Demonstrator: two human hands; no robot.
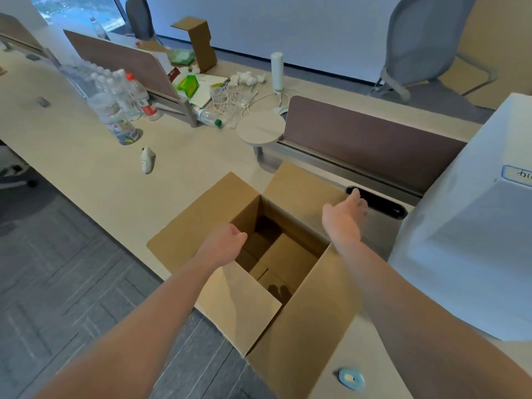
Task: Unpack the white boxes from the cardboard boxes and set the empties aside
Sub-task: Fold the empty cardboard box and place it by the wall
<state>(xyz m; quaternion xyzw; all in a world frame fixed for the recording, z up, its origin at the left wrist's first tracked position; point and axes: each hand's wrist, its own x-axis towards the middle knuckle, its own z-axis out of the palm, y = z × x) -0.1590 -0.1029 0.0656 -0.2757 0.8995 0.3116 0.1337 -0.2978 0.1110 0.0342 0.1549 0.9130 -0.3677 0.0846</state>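
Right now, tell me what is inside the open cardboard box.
The cardboard box shows only its brown bottom flaps and shadow; no white box is visible. The near corner under the front flap is hidden.

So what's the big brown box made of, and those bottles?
The box looks like plain brown cardboard: matte, with flaps folded out along creases. The bottles look like clear plastic, since you can see through them, with paper-like labels and coloured caps. I can't be sure from a look alone.
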